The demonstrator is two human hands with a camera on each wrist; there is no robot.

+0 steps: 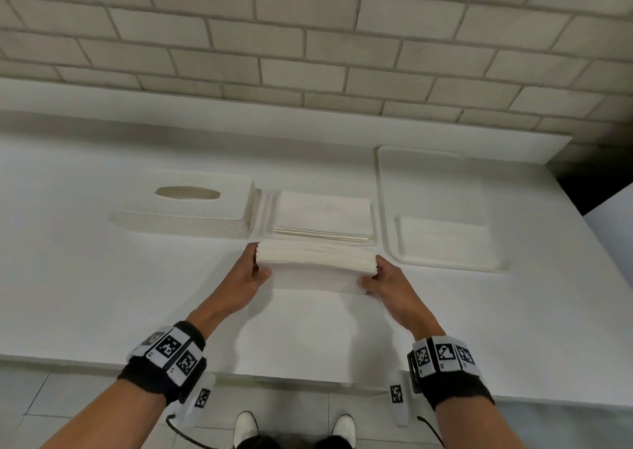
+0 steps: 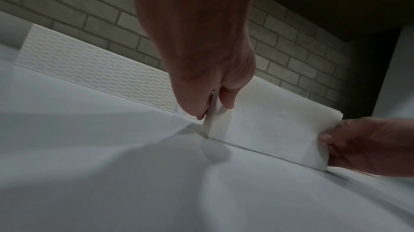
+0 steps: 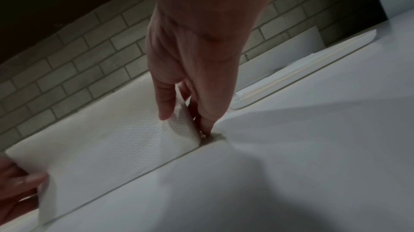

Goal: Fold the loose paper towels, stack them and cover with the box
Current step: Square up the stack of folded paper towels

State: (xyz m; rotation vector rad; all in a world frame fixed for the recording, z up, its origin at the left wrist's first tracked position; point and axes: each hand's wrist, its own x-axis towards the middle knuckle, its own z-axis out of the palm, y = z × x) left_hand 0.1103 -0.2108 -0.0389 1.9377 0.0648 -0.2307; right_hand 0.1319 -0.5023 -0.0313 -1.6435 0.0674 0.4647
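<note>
A bundle of folded white paper towels [image 1: 315, 267] stands on edge on the white counter. My left hand [image 1: 255, 265] pinches its left end between thumb and fingers [image 2: 226, 97]. At the other end my right hand [image 1: 375, 275] pinches the bundle [image 3: 125, 140] the same way, thumb [image 3: 165, 104] in front. Behind it a flat stack of folded towels [image 1: 323, 217] lies on a white base tray [image 1: 267, 215]. The white textured box cover [image 1: 185, 212] with an oval slot sits to the left of that stack.
A large white tray [image 1: 445, 205] at the right holds a loose flat paper towel [image 1: 445, 236]. A brick wall [image 1: 308, 37] rises behind the counter ledge. The counter's front edge [image 1: 308, 380] runs near my wrists, with floor tiles and shoes below.
</note>
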